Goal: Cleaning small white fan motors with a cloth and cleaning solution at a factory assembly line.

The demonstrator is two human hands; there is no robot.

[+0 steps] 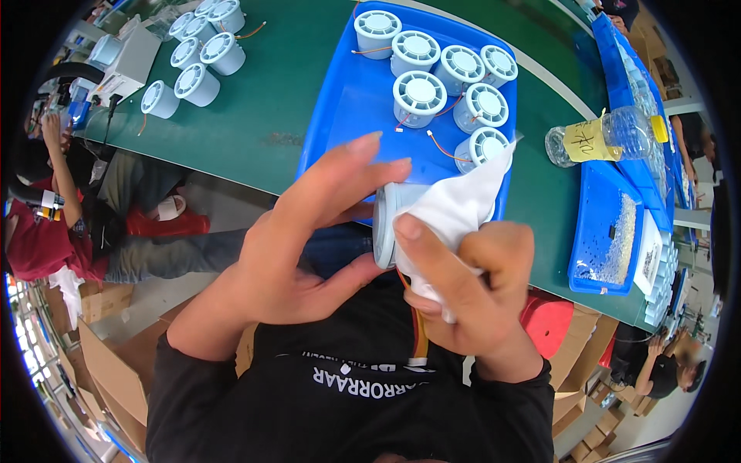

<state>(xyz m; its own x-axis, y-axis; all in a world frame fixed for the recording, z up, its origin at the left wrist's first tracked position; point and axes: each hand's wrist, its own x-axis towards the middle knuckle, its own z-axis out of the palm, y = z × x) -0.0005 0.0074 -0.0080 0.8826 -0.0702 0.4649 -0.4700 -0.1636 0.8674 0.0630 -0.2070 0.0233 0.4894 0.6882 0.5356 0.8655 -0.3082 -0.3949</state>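
Close to my body, a pale blue round plastic housing [386, 224] is turned on its side, its rim toward the left. My left hand [297, 239] is closed around that rim, fingers on top and thumb below. Bunched in my right hand [475, 285] is a white cloth [459, 201], pressed against the housing's other side and covering much of it. Beyond them is a blue tray [332, 123] with several similar housings [419, 96]. These have slotted round caps and thin coloured wires with small connectors.
More housings [197, 83] stand on the green table [262, 100] to the left. On the right lie a clear plastic bottle [617, 135] with a yellow cap and a blue bin [598, 231] of small parts. Open cardboard boxes [116, 378] are below. Other people sit on both sides.
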